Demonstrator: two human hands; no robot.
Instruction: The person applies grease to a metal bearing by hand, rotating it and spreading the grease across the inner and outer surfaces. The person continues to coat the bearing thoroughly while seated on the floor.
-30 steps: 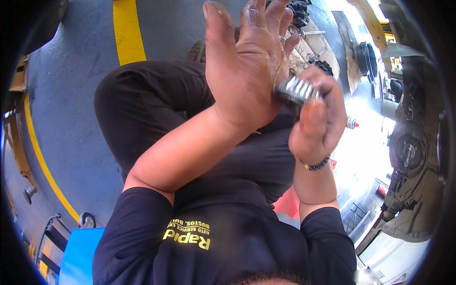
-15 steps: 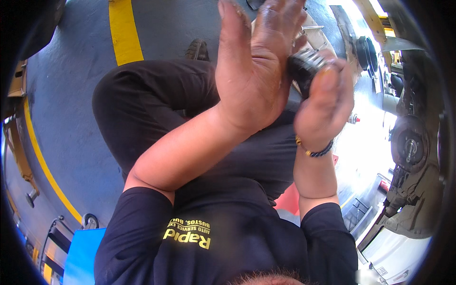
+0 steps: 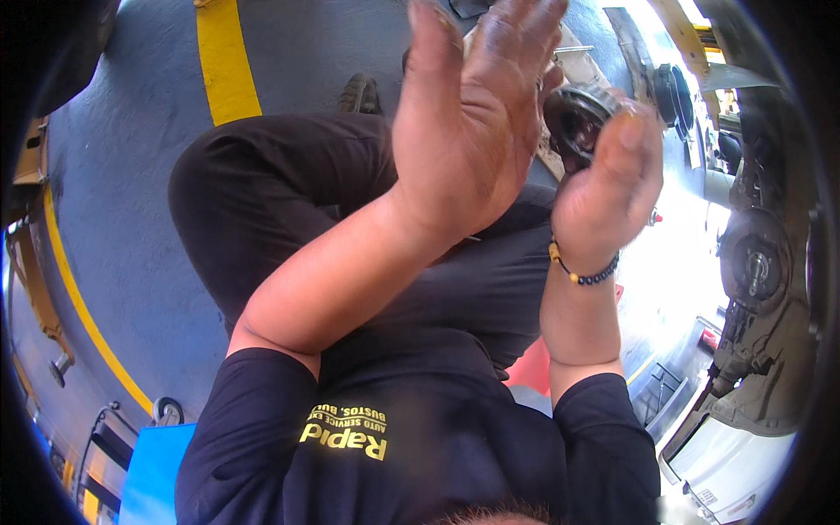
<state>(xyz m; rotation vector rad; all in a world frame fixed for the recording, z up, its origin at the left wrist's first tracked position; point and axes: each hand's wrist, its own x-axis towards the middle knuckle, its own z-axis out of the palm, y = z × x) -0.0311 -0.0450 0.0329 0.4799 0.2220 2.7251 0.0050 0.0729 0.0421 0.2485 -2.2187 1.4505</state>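
My right hand (image 3: 617, 179) grips a dark, greasy roller bearing (image 3: 560, 112), thumb along the near side and fingers mostly hidden behind it. The bearing is tilted so that its round opening faces my left palm. My left hand (image 3: 477, 131) is held up beside it, fingers stretched out and thumb apart, with grease smears on the fingers. A narrow gap shows between the palm and the bearing. The left fingertips reach the upper edge of the view.
Behind my hands lies a pale tray-like surface (image 3: 573, 66) with thin metal pieces. To the right are a vehicle's wheel hub (image 3: 757, 269) and a round black part (image 3: 675, 101). A yellow stripe (image 3: 229, 70) crosses the blue-grey floor. A blue box-like object (image 3: 157, 464) stands lower left.
My right hand has moved slightly right, away from the left palm, and turned the bearing so that its opening shows. The left hand has shifted a little left and stays spread.
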